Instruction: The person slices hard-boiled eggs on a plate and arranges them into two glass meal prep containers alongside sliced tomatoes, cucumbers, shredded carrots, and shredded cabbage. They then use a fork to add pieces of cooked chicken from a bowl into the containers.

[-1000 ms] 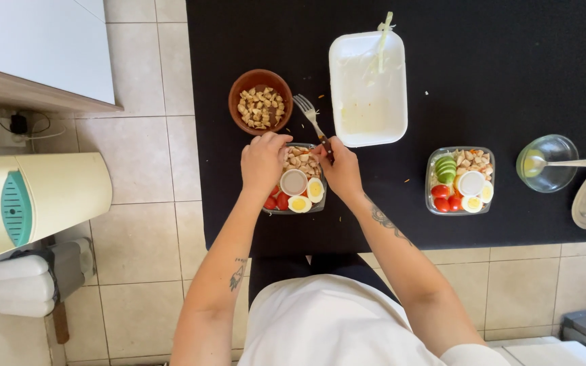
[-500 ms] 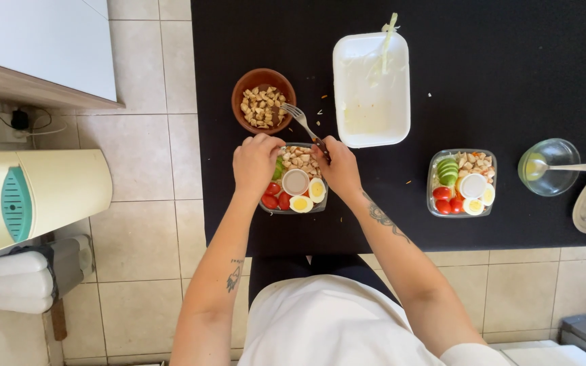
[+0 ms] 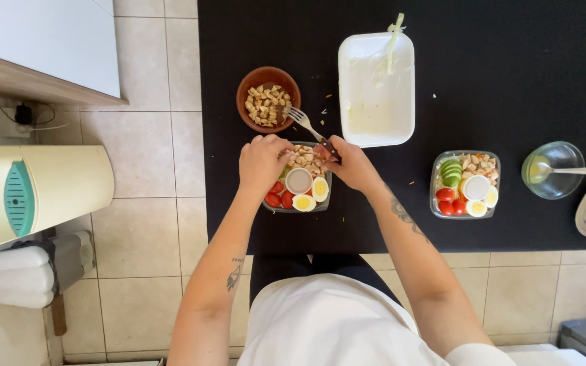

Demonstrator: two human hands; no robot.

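You are looking straight down at a black countertop (image 3: 510, 102). Your right hand (image 3: 350, 165) pinches the dark handle of a silver metal fork (image 3: 304, 122), fingers closed around it. The tines point away from your fingertips and lie at the rim of a round brown bowl of pale croutons (image 3: 267, 99), just beyond your knuckles.

Your left hand (image 3: 261, 163) curls over the left edge of a clear rectangular plastic salad container (image 3: 299, 180), fingers bent and resting on it. Whether they grip the rim or only steady it is hidden. The container sits between your two hands, directly under your fingertips. It holds halved boiled eggs, cherry tomatoes, a small round sauce cup and a layer of croutons.

Judging from this, you are moving croutons from the bowl into the container. The next move likely calls for a level forkful carried the short way back, since crumbs already dot the counter near the fork.

Past your right fingers lies an empty white foam tray (image 3: 376, 91). Well to your right stands a second filled salad container (image 3: 465, 184), then a clear glass with a spoon (image 3: 552, 169).
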